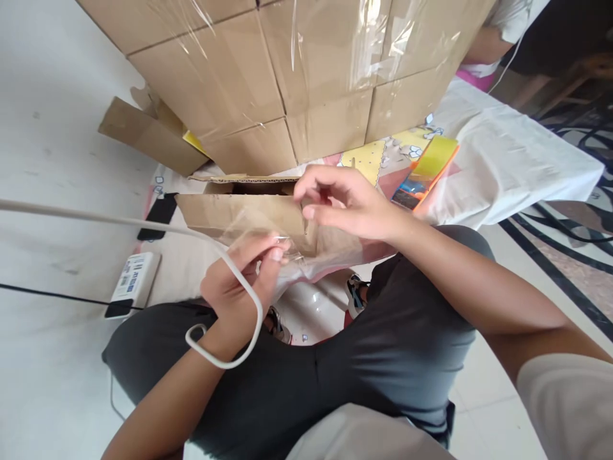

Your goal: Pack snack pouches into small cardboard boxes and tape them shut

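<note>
My left hand [242, 281] is closed, with thumb and fingertips pinching a thin clear plastic piece [246, 222], perhaps a bag or film. The plastic spreads up in front of a small open cardboard box [205, 211] and is hard to make out against it. A white cable [256, 306] loops around my left wrist, crossing in front of the hand. My right hand [347, 201] hovers at the box's right end, fingers bent and thumb a little apart from them; I see nothing in it.
Stacked cardboard boxes [330, 121] under clear tape stand behind. An orange tape dispenser [433, 166] with yellow tape lies at right on the cloth-covered surface [517, 147]. At left are a black phone-like object [158, 217], a white power strip [136, 278] and another carton [148, 134]. Someone's arm [486, 46] shows at upper right.
</note>
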The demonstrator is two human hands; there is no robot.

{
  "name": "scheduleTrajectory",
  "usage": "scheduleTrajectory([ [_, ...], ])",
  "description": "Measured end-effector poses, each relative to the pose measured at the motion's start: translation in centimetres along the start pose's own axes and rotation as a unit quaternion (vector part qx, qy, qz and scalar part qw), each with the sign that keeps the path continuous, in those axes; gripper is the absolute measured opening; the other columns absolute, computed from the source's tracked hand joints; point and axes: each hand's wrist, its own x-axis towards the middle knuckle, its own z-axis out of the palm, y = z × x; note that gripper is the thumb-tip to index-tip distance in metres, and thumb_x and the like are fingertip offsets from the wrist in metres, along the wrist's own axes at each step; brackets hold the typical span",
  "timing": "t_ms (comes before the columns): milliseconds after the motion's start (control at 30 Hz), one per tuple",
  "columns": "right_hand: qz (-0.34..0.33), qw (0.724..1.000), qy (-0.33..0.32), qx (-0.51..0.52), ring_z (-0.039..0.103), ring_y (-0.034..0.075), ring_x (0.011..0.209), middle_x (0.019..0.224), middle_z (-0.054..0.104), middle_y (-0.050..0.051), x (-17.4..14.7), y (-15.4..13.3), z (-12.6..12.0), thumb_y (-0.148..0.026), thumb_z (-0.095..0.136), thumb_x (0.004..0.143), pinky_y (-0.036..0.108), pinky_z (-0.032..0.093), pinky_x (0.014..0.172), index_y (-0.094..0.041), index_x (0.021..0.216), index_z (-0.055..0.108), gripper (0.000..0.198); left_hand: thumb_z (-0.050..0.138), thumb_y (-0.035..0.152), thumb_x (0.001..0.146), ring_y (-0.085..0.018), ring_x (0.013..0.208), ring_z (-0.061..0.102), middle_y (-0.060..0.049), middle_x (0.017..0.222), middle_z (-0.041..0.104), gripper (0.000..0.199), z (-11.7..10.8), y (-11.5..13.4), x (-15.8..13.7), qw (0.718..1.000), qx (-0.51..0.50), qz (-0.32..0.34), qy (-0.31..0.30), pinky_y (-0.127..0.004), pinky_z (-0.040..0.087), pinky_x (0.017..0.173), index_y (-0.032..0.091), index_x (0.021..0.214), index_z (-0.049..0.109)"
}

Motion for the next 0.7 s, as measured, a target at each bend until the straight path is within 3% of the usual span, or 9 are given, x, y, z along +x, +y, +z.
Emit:
scheduleTrajectory([
  [67,0.002,0.994,0.071,-0.085,0.057,0.021,0.108,0.114,0.062,0.009,0.8,0.5,0.6,-0.044,0.058,0.101,0.039,0.047,0.100,-0.017,0.119,0.061,0.032,0.072,0.015,0.093,-0.011,0.084,0.076,0.001,0.098,0.079,0.024,-0.1,-0.2,0.4,0.999,-0.040,-0.032,0.020,-0.019,0.063,0.066,0.028,0.112,0.078],
  [133,0.010,0.985,0.082,-0.151,0.052,0.028,0.126,0.132,0.060,0.013,1.2,1.1,1.2,-0.047,0.061,0.099,0.051,0.040,0.113,-0.018,0.133,0.059,0.044,0.074,0.018,0.092,-0.010,0.080,0.075,0.001,0.091,0.078,0.017,-0.3,-0.3,0.7,0.996,-0.066,-0.050,0.033,-0.018,0.061,0.062,0.026,0.106,0.079],
  [267,0.045,0.985,-0.064,-0.154,0.037,0.033,0.148,0.155,0.051,0.011,1.3,2.3,1.9,-0.040,0.052,0.103,0.063,0.028,0.123,-0.023,0.149,0.053,0.049,0.078,0.024,0.089,-0.010,0.073,0.073,0.001,0.085,0.077,0.009,-1.1,-0.6,1.2,0.991,-0.079,-0.100,0.037,-0.017,0.056,0.058,0.025,0.098,0.080],
  [333,0.074,0.984,-0.093,-0.136,0.029,0.031,0.154,0.161,0.048,0.008,1.2,2.7,2.1,-0.034,0.047,0.104,0.060,0.025,0.127,-0.023,0.150,0.054,0.047,0.078,0.028,0.088,-0.010,0.069,0.070,0.000,0.079,0.075,0.007,-1.3,-0.6,1.5,0.982,-0.100,-0.158,0.015,-0.018,0.053,0.056,0.024,0.094,0.081],
  [433,0.076,0.988,-0.079,-0.107,0.028,0.027,0.156,0.161,0.048,0.007,1.2,3.2,1.8,-0.030,0.048,0.103,0.054,0.024,0.130,-0.022,0.150,0.055,0.049,0.078,0.033,0.086,-0.010,0.061,0.063,0.000,0.069,0.070,0.011,-1.1,-0.7,2.4,0.960,-0.147,-0.237,-0.019,-0.019,0.047,0.052,0.023,0.089,0.081],
  [567,0.063,0.995,-0.080,-0.019,0.042,0.024,0.149,0.156,0.053,0.008,1.6,3.8,0.7,-0.030,0.057,0.098,0.051,0.031,0.127,-0.025,0.154,0.050,0.056,0.081,0.033,0.077,-0.008,0.057,0.053,-0.001,0.066,0.064,0.015,-0.4,-1.0,4.1,0.930,-0.194,-0.311,-0.035,-0.018,0.038,0.048,0.020,0.084,0.079],
  [700,0.131,0.988,-0.052,0.063,0.049,0.024,0.144,0.149,0.060,0.006,2.4,2.5,0.0,-0.030,0.054,0.098,0.046,0.032,0.126,-0.022,0.123,0.073,0.033,0.084,0.036,0.075,-0.006,0.055,0.045,-0.001,0.068,0.063,0.021,-0.4,-1.1,5.3,0.910,-0.209,-0.351,-0.068,-0.018,0.034,0.049,0.020,0.087,0.079],
])
